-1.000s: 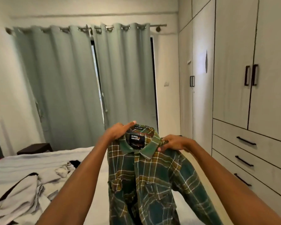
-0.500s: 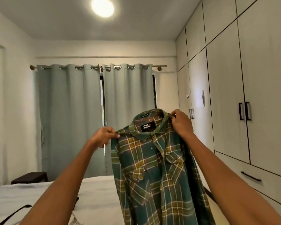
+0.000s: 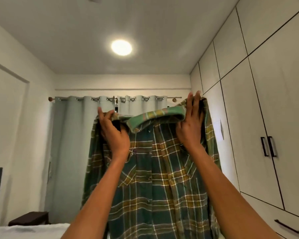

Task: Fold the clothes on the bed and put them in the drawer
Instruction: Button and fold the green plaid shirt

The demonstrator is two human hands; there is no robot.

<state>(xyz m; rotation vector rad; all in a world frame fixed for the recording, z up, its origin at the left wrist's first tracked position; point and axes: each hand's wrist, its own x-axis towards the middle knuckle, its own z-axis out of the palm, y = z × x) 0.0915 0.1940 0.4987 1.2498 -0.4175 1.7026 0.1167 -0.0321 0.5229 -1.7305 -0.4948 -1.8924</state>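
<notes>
Currently, my left hand (image 3: 113, 133) has its fingers curled over the left shoulder of the plaid shirt (image 3: 155, 183), thumb up at the top edge, pinching the fabric left of frame centre. My right hand (image 3: 191, 125) has its fingers extended upward along the right shoulder, tips rising past the top edge of the cloth, thumb side against the collar (image 3: 155, 119); whether the thumb closes round the cloth I cannot tell, but the shoulder hangs from this hand.

Shirt: green, yellow and white check, held up at mid-frame with its buttoned front toward me, collar flopped forward between the two hands, body hanging straight down to the bottom edge. Both forearms rise from the lower frame to the shoulders.

Behind the shirt: pale green curtains (image 3: 72, 152) on a rod, centre-left. Ceiling light (image 3: 121, 47) lit, upper centre. White wardrobe doors (image 3: 266, 100) with dark handles fill the right side; a drawer (image 3: 286, 226) with a dark pull sits lower right. Bed (image 3: 33, 232) edge at lower left, dark side table (image 3: 28, 219) just beyond it.
</notes>
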